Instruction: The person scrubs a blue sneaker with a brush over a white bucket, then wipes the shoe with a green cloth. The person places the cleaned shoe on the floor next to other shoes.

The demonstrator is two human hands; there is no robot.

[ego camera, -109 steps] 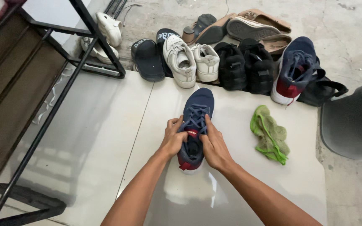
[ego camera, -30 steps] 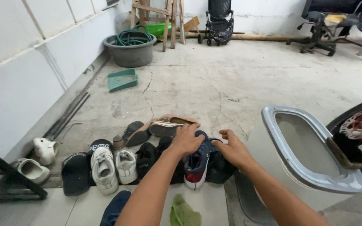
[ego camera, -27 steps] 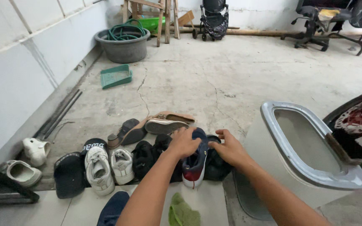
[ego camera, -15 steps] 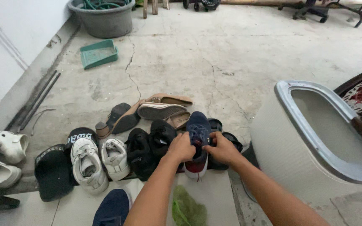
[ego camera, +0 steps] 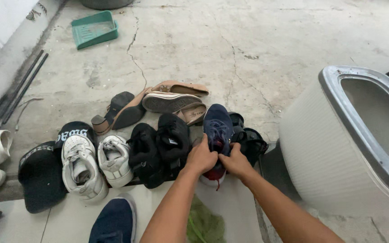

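Both hands grip the heel end of a navy sneaker [ego camera: 217, 127] with a red and white heel, standing in a row of shoes on the concrete floor. My left hand [ego camera: 201, 158] holds its left side. My right hand [ego camera: 236, 162] holds its right side. A second navy sneaker [ego camera: 113, 220] lies on the white tiles near the bottom, left of my left forearm. A green cloth [ego camera: 203, 225] lies on the tiles partly under that arm.
The row holds two black shoes [ego camera: 158, 146], two white sneakers [ego camera: 93, 163], black slides [ego camera: 41, 173], black sandals [ego camera: 248, 139] and tan shoes [ego camera: 172, 94] behind. A large white tub [ego camera: 329, 148] stands at the right. A green tray [ego camera: 94, 29] lies far left.
The view has tilted down and come closer. Both hands have slid back along the navy sneaker and closed on its heel end, pulling it slightly toward me.
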